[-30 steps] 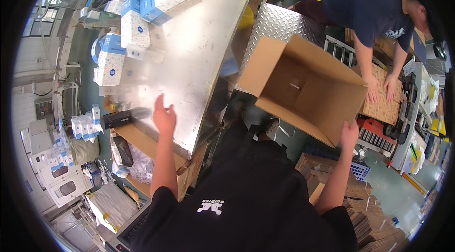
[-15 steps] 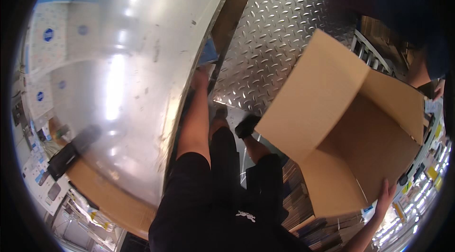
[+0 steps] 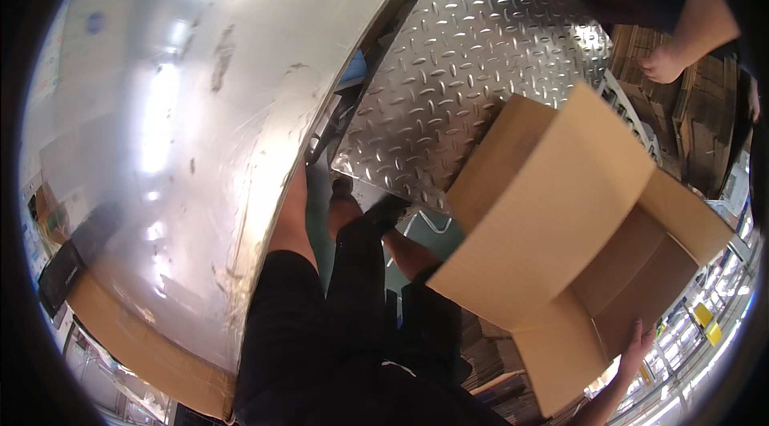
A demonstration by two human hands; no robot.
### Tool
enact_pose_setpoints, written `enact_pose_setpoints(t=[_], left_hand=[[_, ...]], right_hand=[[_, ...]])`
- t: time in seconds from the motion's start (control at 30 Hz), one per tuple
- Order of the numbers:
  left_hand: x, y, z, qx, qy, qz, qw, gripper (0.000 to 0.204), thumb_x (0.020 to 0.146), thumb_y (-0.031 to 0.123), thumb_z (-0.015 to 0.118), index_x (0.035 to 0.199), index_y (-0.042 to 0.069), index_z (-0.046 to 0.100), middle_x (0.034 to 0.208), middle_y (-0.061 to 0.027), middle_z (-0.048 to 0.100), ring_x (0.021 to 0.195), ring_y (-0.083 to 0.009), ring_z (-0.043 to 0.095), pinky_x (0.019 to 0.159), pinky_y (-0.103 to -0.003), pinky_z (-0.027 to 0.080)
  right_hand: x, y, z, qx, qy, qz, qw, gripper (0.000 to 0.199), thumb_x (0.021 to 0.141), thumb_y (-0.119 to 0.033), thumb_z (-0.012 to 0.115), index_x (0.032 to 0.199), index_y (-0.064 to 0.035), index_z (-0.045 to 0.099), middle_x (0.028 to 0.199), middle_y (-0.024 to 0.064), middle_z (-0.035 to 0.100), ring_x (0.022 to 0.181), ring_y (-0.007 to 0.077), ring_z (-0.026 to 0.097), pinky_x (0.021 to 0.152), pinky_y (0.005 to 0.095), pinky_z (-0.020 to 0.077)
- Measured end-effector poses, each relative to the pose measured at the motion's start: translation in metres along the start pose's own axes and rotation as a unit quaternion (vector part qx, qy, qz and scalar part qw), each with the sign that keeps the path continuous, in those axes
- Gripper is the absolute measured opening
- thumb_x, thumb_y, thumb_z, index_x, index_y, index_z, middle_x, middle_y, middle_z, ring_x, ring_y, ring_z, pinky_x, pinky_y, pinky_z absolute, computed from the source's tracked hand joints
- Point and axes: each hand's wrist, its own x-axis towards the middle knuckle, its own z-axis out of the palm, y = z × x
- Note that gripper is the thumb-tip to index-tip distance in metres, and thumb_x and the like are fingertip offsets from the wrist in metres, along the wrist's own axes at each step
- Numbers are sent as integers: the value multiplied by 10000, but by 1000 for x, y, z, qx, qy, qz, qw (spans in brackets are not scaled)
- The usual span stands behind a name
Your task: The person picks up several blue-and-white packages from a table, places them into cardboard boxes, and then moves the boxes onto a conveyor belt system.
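My right hand (image 3: 637,346) grips the lower edge of a large open cardboard box (image 3: 553,218), held tilted at my right with its opening facing down and to the right. The box is empty inside, as far as it shows. My left forearm (image 3: 288,218) reaches forward along the curved edge of the shiny metal table (image 3: 200,105). The left hand itself is hidden beneath that edge.
A diamond-plate metal platform (image 3: 481,65) lies ahead on the floor, my shoes (image 3: 376,209) just before it. Another person's hand (image 3: 661,65) rests on stacked flat cardboard (image 3: 705,129) at top right. A black device (image 3: 60,282) sits at the table's left edge.
My head has tipped further down and closer to the table. The box has swung lower at my right. My left arm has dropped from above the tabletop to below its edge.
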Motion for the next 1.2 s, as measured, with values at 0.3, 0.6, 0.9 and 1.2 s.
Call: enact_pose_setpoints(t=[0.3,0.6,0.9,1.2], left_hand=[[-129,-10,-101,-500,-36,-154,852,183,957,225,561,914,53,608,899,-98,618,825,-231,582,752,-363,490],[-315,-9,-259,-585,-154,-219,766,177,939,84,584,762,92,596,736,-21,594,643,-142,560,649,-299,479],[-484,33,-490,-447,-311,-229,806,182,880,86,608,707,33,629,655,-28,590,591,-130,565,563,-287,443],[-558,93,-647,-397,-358,-122,836,260,866,118,623,619,70,559,597,37,502,507,-63,406,485,-256,323]], right_hand=[[8,-32,18,91,-57,-62,992,376,1036,-171,563,1350,36,553,1280,132,642,1177,212,589,1035,343,436],[21,-140,31,92,-120,-160,975,321,994,-115,560,1262,56,600,1173,104,698,1080,175,630,965,314,476],[-6,-178,60,6,-306,-106,946,350,887,-165,645,1162,50,642,1027,99,699,898,180,651,803,317,508],[-228,-313,38,84,-252,-705,658,1018,561,-295,922,1467,-127,489,1543,142,422,1421,364,397,1162,485,307]])
